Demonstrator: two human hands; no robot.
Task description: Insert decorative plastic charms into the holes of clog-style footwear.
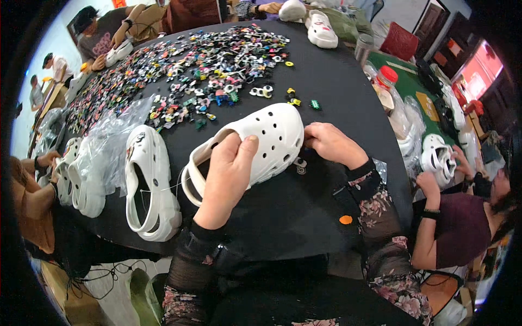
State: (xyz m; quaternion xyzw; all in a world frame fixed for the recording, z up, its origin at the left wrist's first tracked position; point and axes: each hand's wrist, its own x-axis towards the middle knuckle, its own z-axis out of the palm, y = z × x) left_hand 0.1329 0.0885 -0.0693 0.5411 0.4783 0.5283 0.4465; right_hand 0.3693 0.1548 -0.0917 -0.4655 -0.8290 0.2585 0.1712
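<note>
A white clog (pixel 276 130) with round holes is tilted over the black table, its toe pointing up and to the right. My left hand (pixel 228 168) grips it by the side of the opening, thumb on top. At the toe's right edge, my right hand (pixel 333 142) has its fingers curled together against the clog; whatever is between them is hidden. A small black-and-white shoe charm (pixel 300 165) lies just under the clog. To the left rests a second white clog (pixel 149 182) with charms on its upper, and a thin clear tie runs from it toward the held one.
A wide heap of colourful shoe charms (pixel 217 65) covers the far table. Clear plastic bags (pixel 111 141) lie left; an orange piece (pixel 346 219) lies near right. A white clog (pixel 322 30) stands at the far edge. Co-workers handle clogs on both sides. A red-lidded jar (pixel 386 76) is at right.
</note>
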